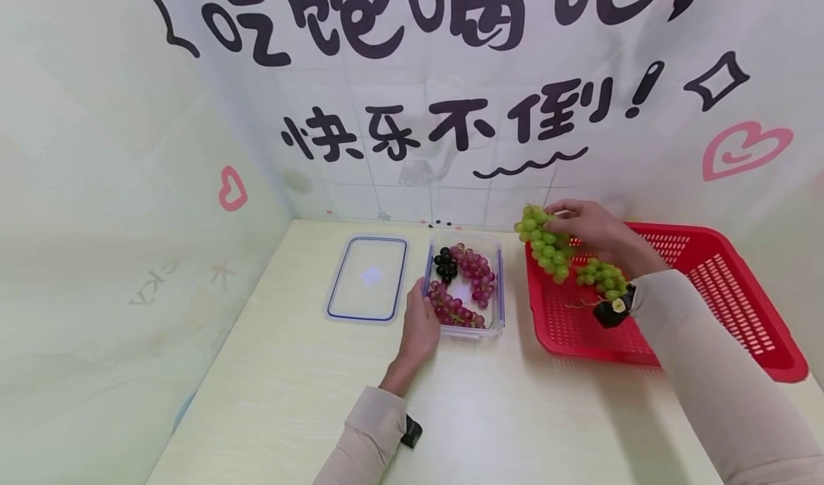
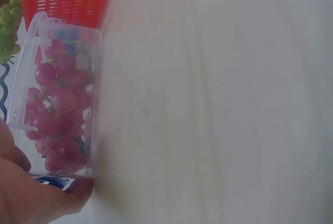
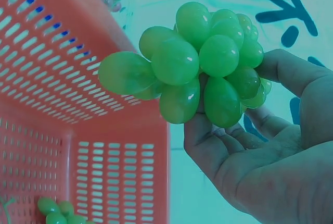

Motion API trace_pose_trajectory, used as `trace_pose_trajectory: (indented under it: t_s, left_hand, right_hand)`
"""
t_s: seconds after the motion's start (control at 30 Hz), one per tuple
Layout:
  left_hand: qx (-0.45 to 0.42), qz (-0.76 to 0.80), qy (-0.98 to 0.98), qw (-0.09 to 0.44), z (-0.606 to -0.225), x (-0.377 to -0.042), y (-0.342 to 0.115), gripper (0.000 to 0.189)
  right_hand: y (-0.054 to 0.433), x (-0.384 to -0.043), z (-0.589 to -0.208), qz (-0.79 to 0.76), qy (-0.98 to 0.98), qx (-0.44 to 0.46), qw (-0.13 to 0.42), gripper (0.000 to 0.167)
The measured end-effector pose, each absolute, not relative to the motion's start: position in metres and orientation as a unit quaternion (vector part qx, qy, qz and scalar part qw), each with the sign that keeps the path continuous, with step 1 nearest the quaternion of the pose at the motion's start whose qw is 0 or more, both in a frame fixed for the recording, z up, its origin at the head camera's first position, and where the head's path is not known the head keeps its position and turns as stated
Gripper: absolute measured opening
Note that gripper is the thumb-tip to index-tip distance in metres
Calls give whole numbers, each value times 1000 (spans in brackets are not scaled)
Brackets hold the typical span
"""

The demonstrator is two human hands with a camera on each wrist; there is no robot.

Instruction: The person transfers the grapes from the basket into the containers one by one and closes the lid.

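My right hand holds up a bunch of green grapes above the left end of the red basket. In the right wrist view its fingers and thumb grip the bunch from below and the side. My left hand grips the left wall of a clear plastic container, with the thumb at the rim and fingers low outside. Red grapes line the front and right of the container; dark grapes lie at its back left. Another green bunch lies in the basket.
A clear lid with a blue seal lies flat on the table, left of the container. Behind the pale wooden table rises a wall covering with printed lettering. The basket's slotted sides stand above the table at the right.
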State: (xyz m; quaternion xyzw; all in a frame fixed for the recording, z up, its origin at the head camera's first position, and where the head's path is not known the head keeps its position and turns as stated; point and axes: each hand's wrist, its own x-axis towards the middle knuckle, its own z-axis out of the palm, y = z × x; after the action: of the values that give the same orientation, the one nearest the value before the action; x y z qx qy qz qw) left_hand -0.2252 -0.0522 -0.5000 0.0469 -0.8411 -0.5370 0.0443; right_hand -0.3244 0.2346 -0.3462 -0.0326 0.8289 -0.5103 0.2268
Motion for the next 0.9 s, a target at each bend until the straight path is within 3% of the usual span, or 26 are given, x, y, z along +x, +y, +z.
trace_pose_trajectory:
  t_s: [0.9]
  left_hand:
    - [40, -532, -844, 56, -498, -223, -52, 47]
  right_hand:
    - [183, -324, -354, -525, 814, -43, 245, 45]
